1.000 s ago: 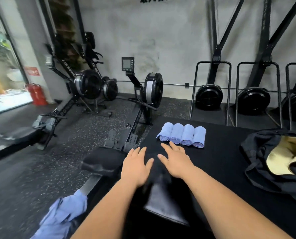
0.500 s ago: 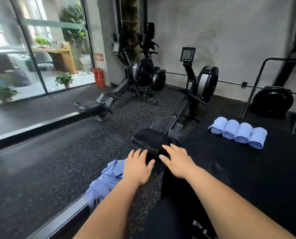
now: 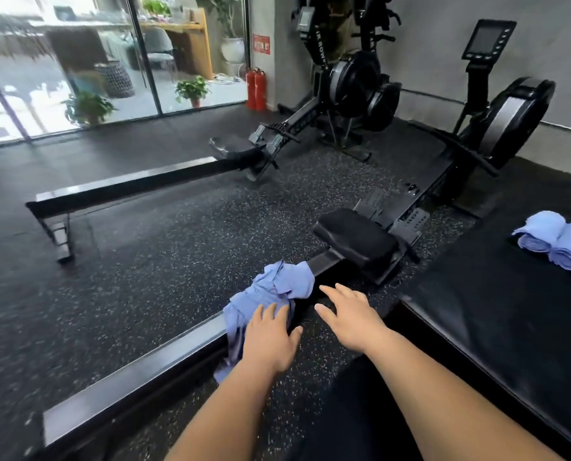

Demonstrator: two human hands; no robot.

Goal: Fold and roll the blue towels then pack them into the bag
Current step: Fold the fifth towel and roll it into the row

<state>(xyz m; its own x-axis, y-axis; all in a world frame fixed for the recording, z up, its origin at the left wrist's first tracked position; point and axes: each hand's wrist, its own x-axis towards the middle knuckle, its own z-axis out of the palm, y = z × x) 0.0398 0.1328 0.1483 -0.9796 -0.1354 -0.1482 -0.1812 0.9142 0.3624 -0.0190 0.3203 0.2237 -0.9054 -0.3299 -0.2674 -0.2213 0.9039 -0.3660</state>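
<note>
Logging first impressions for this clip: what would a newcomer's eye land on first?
A crumpled blue towel draped over the rowing machine rail at centre draws the eye, with the open left hand over its near edge and the open right hand beside it. Far right, rolled blue towels lie side by side on a black platform. Two red fire extinguishers stand by the glass wall.

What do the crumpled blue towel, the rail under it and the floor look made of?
Crumpled blue towel: soft, thin matte cloth, possibly microfibre; it creases and drapes limply. Rail: probably brushed metal, dull sheen along its top. Floor: likely rubber matting, matte black with pale flecks.
</note>
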